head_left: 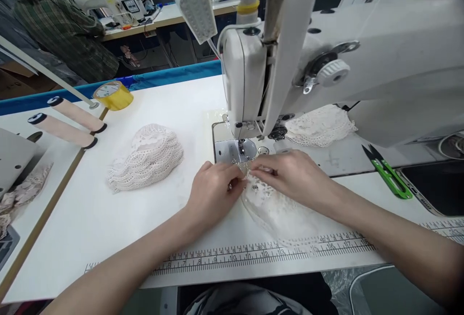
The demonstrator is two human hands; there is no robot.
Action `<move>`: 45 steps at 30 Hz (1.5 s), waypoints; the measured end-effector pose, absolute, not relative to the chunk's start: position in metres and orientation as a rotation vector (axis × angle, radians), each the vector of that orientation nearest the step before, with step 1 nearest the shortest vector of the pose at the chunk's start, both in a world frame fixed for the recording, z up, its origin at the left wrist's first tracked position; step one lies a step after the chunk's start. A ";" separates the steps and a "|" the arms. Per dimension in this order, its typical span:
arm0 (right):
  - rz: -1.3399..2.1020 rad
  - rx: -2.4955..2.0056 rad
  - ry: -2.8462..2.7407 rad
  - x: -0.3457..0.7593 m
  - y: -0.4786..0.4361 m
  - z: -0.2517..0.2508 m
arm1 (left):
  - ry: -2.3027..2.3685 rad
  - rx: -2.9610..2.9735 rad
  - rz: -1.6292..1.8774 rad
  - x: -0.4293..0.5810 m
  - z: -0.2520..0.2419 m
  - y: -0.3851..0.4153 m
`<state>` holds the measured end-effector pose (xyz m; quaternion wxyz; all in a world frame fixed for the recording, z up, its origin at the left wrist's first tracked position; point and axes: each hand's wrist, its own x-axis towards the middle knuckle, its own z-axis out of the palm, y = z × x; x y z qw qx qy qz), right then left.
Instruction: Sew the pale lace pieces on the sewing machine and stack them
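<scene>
Both hands meet just in front of the presser foot (242,148) of a white sewing machine (250,68). With thumb and fingers pinched, my left hand (216,187) grips the near edge of a white lace piece (282,213). My right hand (293,175) pinches the same edge a little to the right, fingertips almost touching the left ones. The rest of the lace spreads toward me, partly under my right wrist. A metal needle plate (224,148) shows behind my fingers. The exact bit between the fingertips is too small to make out.
A folded lace pile (148,158) lies left, another lace pile (321,125) behind the needle area. Green thread snips (389,172) and a phone (435,184) are at right. Thread cones (67,129) and yellow tape (113,95) stand at left. A person (61,35) is beyond.
</scene>
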<state>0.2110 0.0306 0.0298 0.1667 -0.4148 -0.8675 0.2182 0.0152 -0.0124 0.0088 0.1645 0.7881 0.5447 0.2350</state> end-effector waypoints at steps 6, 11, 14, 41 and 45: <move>0.267 -1.176 -2.532 0.202 0.047 0.006 | 1.537 2.840 0.803 0.014 -0.001 -0.009; -0.392 -1.040 -2.630 0.207 0.041 0.005 | 1.498 3.024 0.656 0.016 0.000 -0.026; -0.574 -0.788 -2.563 0.209 0.035 0.006 | 1.526 2.974 0.576 0.015 0.000 -0.029; -0.387 -1.336 -2.677 0.205 0.039 0.006 | 1.608 2.943 0.512 0.013 -0.001 -0.016; -0.390 -1.339 -2.670 0.205 0.040 0.007 | 1.621 2.944 0.529 0.013 -0.001 -0.016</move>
